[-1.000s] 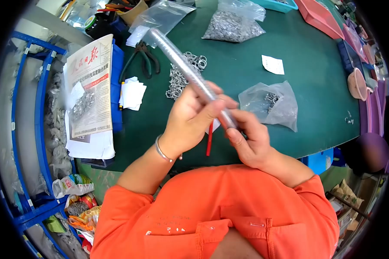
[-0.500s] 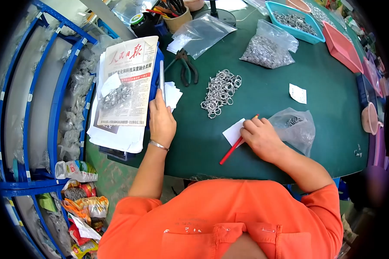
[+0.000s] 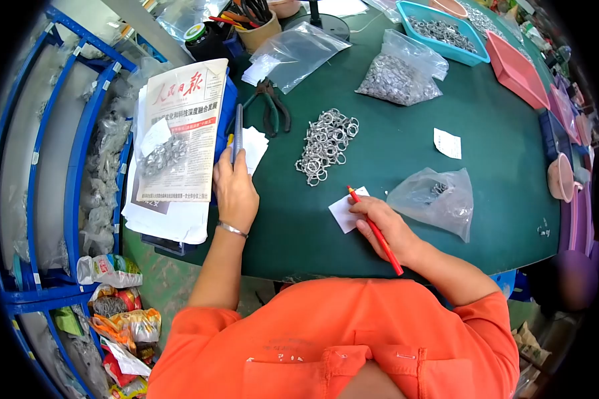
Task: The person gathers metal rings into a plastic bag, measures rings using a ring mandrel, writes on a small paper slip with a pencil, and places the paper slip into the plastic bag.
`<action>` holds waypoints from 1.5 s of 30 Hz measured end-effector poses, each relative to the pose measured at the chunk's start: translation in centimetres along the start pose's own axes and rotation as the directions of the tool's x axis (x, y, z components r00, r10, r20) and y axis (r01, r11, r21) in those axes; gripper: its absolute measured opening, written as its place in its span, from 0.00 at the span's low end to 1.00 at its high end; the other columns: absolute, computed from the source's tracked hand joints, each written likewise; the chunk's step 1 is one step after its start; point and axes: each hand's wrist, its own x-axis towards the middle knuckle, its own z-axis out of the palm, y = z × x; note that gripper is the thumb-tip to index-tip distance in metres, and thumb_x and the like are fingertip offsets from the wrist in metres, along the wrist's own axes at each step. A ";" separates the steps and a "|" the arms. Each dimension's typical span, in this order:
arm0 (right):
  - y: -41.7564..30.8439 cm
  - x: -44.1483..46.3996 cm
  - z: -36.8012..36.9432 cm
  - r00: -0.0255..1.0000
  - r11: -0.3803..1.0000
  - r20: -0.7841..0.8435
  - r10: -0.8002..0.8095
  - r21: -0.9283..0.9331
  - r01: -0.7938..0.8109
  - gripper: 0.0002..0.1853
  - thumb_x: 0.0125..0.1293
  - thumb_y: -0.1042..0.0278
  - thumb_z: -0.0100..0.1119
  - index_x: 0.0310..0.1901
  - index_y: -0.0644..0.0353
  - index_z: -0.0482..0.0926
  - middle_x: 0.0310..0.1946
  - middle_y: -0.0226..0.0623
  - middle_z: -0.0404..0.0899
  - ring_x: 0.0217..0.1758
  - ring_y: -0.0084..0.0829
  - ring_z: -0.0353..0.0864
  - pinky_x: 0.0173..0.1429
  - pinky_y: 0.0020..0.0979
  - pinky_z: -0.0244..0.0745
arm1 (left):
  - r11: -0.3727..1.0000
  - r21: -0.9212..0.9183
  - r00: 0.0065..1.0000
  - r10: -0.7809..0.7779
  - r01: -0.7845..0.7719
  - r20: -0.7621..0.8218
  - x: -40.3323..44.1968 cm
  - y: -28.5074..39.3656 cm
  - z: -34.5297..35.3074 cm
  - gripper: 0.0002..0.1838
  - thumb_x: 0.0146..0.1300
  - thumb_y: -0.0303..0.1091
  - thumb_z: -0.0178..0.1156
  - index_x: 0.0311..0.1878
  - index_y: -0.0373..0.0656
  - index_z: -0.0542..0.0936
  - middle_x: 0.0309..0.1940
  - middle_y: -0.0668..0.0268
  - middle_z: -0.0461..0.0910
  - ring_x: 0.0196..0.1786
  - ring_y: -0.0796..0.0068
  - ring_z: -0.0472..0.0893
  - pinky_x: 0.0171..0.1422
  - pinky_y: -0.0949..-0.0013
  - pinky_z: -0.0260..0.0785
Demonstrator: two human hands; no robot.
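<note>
My right hand [image 3: 387,229] holds a red pencil [image 3: 377,233], its tip pointing away from me above a small white paper [image 3: 346,211] on the green table. Beside the blue tray, my left hand [image 3: 236,193] has its fingers at the lower end of a grey rod-like tool [image 3: 238,132]; how firmly they close on it is hard to see. Under that tool lie white paper slips [image 3: 254,149]. A pile of metal rings [image 3: 326,143] sits between the hands, farther back. Right of my right hand is a clear bag [image 3: 434,199] with a few rings.
A newspaper [image 3: 180,133] lies on the blue tray at the left. Pliers [image 3: 270,110], an empty-looking bag [image 3: 296,56], a full bag [image 3: 399,76] and a paper slip [image 3: 447,143] lie farther back. Turquoise [image 3: 439,33] and pink [image 3: 518,70] trays stand back right; blue shelving [image 3: 80,159] is left.
The long tube has left both hands; the grey tool now lies by the blue tray at my left hand. My right hand took up the red pencil from the table and turned its tip away from me.
</note>
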 end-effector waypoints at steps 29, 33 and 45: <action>1.0 1.8 3.4 0.922 0.983 -0.342 0.180 0.091 -0.159 0.11 0.60 0.76 0.64 0.27 0.62 0.70 0.17 0.34 0.75 0.17 0.22 0.73 0.23 0.25 0.66 | 0.797 -0.406 0.790 0.565 -0.448 0.237 -8.7 8.2 -0.4 0.25 0.57 0.34 0.64 0.59 0.42 0.76 0.63 0.65 0.72 0.67 0.70 0.69 0.69 0.47 0.50; 1.0 1.8 3.4 0.925 0.984 -0.336 0.176 0.075 -0.160 0.11 0.60 0.76 0.64 0.27 0.62 0.70 0.17 0.35 0.75 0.17 0.23 0.73 0.23 0.26 0.67 | 0.795 -0.409 0.790 0.566 -0.448 0.234 -8.8 8.1 -0.3 0.24 0.57 0.34 0.64 0.59 0.42 0.77 0.63 0.65 0.72 0.67 0.71 0.69 0.69 0.48 0.49; 1.4 1.7 3.4 0.931 0.987 -0.331 0.152 0.100 -0.126 0.10 0.61 0.77 0.62 0.27 0.62 0.69 0.16 0.35 0.73 0.16 0.24 0.71 0.22 0.26 0.65 | 0.792 -0.393 0.795 0.571 -0.467 0.205 -8.8 8.1 -0.2 0.25 0.55 0.35 0.65 0.57 0.42 0.78 0.61 0.67 0.72 0.66 0.72 0.69 0.68 0.49 0.50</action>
